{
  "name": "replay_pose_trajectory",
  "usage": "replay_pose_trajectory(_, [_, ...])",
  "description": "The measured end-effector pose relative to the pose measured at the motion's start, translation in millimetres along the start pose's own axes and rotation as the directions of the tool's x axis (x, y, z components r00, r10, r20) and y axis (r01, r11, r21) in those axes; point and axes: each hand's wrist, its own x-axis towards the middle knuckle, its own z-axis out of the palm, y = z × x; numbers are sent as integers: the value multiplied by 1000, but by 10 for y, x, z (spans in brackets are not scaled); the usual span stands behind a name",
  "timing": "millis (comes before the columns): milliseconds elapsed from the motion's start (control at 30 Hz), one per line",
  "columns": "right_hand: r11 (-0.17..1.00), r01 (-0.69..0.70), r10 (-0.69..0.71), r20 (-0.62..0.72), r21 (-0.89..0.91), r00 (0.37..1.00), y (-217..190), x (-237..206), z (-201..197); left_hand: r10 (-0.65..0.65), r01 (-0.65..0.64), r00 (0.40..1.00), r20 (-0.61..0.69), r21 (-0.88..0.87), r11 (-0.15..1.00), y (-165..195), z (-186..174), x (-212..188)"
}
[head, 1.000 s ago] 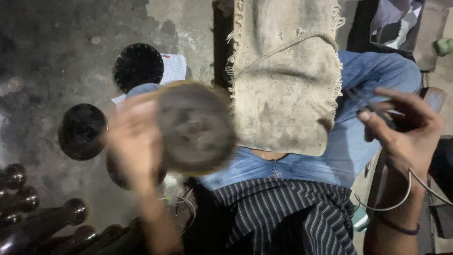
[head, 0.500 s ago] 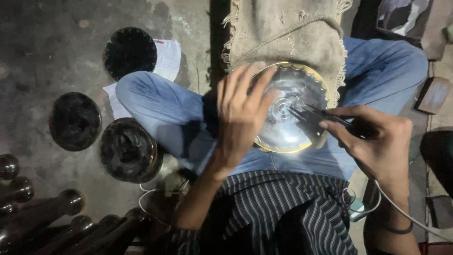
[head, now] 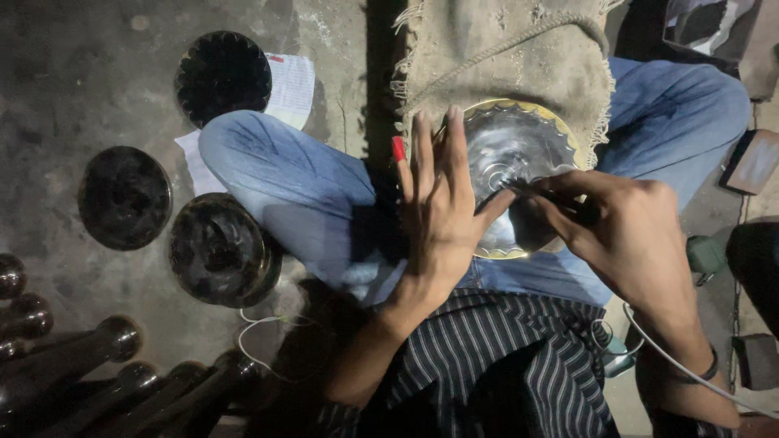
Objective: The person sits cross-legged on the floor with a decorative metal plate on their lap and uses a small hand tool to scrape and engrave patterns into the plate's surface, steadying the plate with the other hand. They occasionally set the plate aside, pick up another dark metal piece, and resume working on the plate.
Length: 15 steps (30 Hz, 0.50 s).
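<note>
A shiny round metal plate (head: 519, 154) with a scalloped golden rim lies on a coarse burlap cloth (head: 503, 57) over my lap. My left hand (head: 438, 211) rests flat on the plate's left side, fingers spread, holding it steady. My right hand (head: 625, 235) is closed around a thin dark corded tool (head: 544, 193) whose tip touches the plate's middle. A white cord (head: 682, 369) runs from under my right wrist.
Three dark round metal plates lie on the concrete floor at left (head: 124, 197), (head: 223, 77), (head: 221, 250), one partly on white paper (head: 290, 85). Several dark metal rods with knobbed ends (head: 89, 357) lie at bottom left. Small objects sit at the right edge (head: 755, 161).
A second ago my left hand was swinging a plate over my lap, blurred. It then set it on the cloth, and my right hand brought the tool tip onto the plate.
</note>
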Motion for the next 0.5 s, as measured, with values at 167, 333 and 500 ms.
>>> replay_pose_trajectory(167, [1000,-13,13,50,-12,999,20,28,-4,31,-32,998,-46,-19,999,-6,2,-14])
replay_pose_trajectory(333, [999,47,-46,62,-8,997,75,76,11,27,-29,998,-54,-34,999,-2,-11,-12])
replay_pose_trajectory(500, [994,97,-94,74,-46,993,74,101,14,17,-17,999,-29,-20,1000,22,-43,-14])
